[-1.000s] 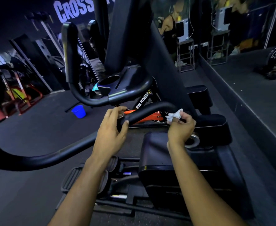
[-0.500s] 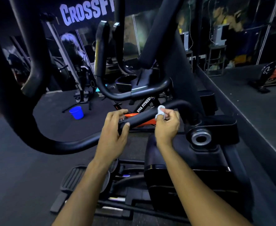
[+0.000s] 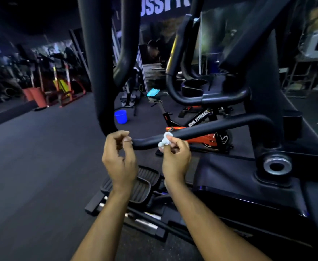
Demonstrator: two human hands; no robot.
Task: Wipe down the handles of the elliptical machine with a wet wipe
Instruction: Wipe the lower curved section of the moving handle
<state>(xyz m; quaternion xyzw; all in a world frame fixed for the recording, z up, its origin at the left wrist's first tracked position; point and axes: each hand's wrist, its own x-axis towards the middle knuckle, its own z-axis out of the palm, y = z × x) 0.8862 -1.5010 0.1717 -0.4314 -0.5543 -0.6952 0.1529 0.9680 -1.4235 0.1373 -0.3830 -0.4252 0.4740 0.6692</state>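
I see my right hand [image 3: 175,157] pinching a crumpled white wet wipe [image 3: 164,139] between thumb and fingertips, pressed against the near side of the elliptical's black handle bar [image 3: 207,129], which slopes up toward the far right into the machine's column. My left hand [image 3: 119,157] sits just left of it, fingers loosely curled, holding nothing; its fingertips are just beside the bar's low bend, and I cannot tell whether they touch it. Below my wrists lie the ribbed foot pedals [image 3: 145,182] on the dark floor [image 3: 41,166]. Beyond the bar stands an orange-and-black spin bike [image 3: 201,129] marked VIVA FITNESS. Farther left on the floor is a blue bucket [image 3: 121,116]. The far room is dim and blurred.
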